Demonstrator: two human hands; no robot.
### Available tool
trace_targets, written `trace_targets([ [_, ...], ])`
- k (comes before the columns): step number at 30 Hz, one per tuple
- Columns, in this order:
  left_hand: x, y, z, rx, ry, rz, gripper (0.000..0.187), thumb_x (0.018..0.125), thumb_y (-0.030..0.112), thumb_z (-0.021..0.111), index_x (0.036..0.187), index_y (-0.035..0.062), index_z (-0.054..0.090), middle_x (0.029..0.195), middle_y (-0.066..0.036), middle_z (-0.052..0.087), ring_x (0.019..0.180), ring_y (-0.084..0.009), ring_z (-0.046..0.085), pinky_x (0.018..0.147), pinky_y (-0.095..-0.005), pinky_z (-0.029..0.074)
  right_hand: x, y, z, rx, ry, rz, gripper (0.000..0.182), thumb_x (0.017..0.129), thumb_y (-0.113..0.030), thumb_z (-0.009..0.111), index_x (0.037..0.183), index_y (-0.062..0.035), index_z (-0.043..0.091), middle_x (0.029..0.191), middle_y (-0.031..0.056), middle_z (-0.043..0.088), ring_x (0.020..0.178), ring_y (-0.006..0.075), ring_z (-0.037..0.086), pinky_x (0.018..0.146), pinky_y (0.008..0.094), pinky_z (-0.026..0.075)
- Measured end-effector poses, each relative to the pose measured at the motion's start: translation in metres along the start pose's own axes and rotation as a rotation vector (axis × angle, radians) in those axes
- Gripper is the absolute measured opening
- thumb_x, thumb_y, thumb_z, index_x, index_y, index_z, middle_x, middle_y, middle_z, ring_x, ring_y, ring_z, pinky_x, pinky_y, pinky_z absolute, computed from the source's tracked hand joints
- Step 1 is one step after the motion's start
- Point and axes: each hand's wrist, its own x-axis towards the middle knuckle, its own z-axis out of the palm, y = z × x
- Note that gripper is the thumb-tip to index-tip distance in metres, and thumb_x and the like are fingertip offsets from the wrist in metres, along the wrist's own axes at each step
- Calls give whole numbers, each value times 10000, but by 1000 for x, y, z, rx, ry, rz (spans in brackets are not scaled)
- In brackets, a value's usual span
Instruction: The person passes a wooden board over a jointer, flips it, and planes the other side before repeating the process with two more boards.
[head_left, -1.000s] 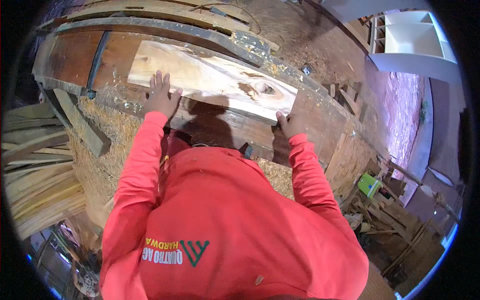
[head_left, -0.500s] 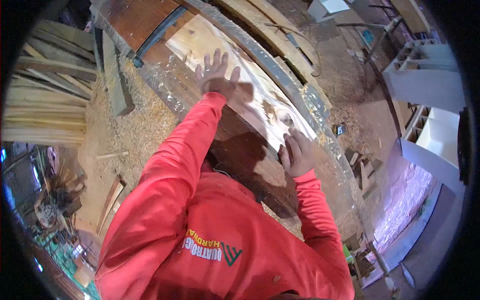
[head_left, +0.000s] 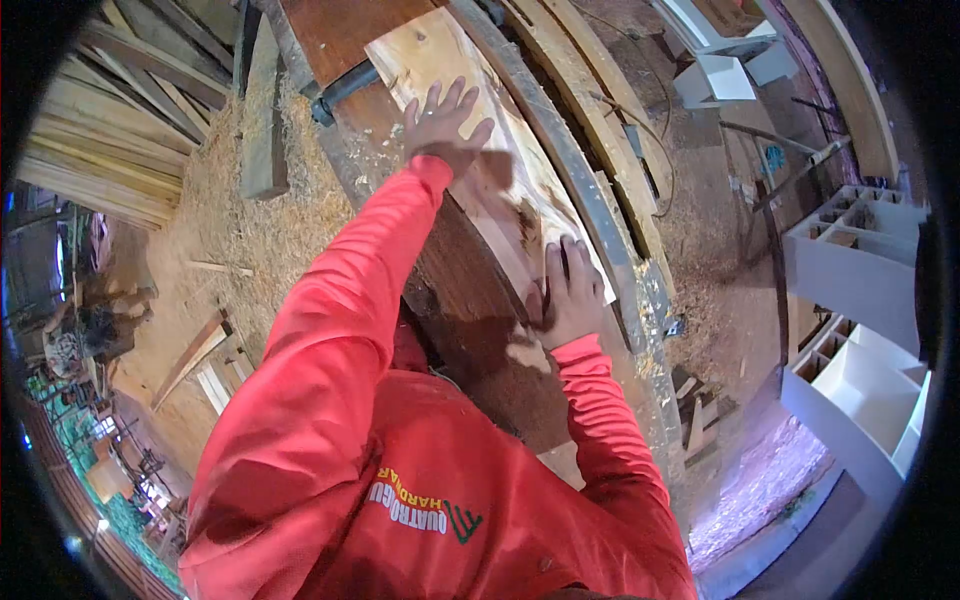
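Nearest: red long-sleeve shirt [head_left: 420,480], soft knit, printed logo on the chest, fills the lower frame.

Right hand [head_left: 570,295]: flat, palm down, fingers together, pressing on the near end of the pale plank [head_left: 480,130]. No curl around the edge visible, so it is a press, not a clamp.

Left hand [head_left: 442,122]: fingers spread wide, palm flat on the plank's far-middle, also just pressing, nothing enclosed.

Plank: light raw wood, long and narrow, rough-sawn face with a dark brown knot and grain streaks near the right hand. It lies flat on the dark reddish-brown bench top [head_left: 460,290], running near-to-far, its right edge close alongside a grey metal rail [head_left: 560,150] with chipped paint. Far end reaches a dark metal crossbar [head_left: 345,88].

Bench top: smooth worn board, sawdust along its left edge. Open bench surface to the left of the plank; right side is boxed in by the rail.

Left of bench: floor deep in sawdust [head_left: 230,230], a loose timber offcut [head_left: 265,120], then a stack of pale planks [head_left: 110,130] far left.

Right and far: white shelf units [head_left: 860,270] on bare floor, well apart from the bench.
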Motion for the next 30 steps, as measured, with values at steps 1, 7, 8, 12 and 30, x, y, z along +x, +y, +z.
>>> trace_targets([
  [1, 8, -6, 0, 10, 3, -4, 716, 1005, 622, 476, 1623, 264, 423, 1734, 11, 306, 1612, -259, 222, 1288, -531, 102, 12, -3, 1, -5, -8, -14, 671, 854, -319, 713, 1457, -59, 576, 1554, 206, 494, 1438, 399, 467, 1123, 504, 389],
  [7, 68, -57, 8, 45, 52, -6, 714, 1009, 669, 423, 1617, 295, 434, 1730, 40, 312, 1598, -249, 256, 1280, -530, 148, 80, -17, 39, 92, 72, 64, 705, 888, -326, 688, 1491, 1, 527, 1607, 216, 464, 1443, 382, 486, 1134, 499, 384],
  [8, 78, -66, 8, 54, 67, 1, 715, 1008, 674, 415, 1617, 299, 433, 1728, 44, 316, 1595, -251, 263, 1278, -534, 158, 93, -22, 44, 71, 69, 77, 695, 897, -325, 684, 1493, -3, 528, 1606, 207, 469, 1443, 380, 488, 1134, 500, 384],
  [12, 116, -102, 10, 29, 134, 49, 657, 1008, 638, 448, 1557, 283, 514, 1687, -13, 393, 1563, -286, 329, 1256, -545, 226, 132, -36, 60, -53, 27, 54, 662, 944, -325, 645, 1507, 1, 523, 1610, 194, 475, 1461, 373, 478, 1134, 505, 380],
  [30, 178, -142, -28, -6, 12, 54, 585, 1041, 559, 424, 1573, 325, 499, 1726, -4, 327, 1593, -282, 260, 1267, -552, 164, 204, -37, 79, 69, 157, -201, 450, 924, -283, 637, 1217, 44, 737, 1371, 264, 667, 1315, 419, 613, 1122, 471, 426],
])
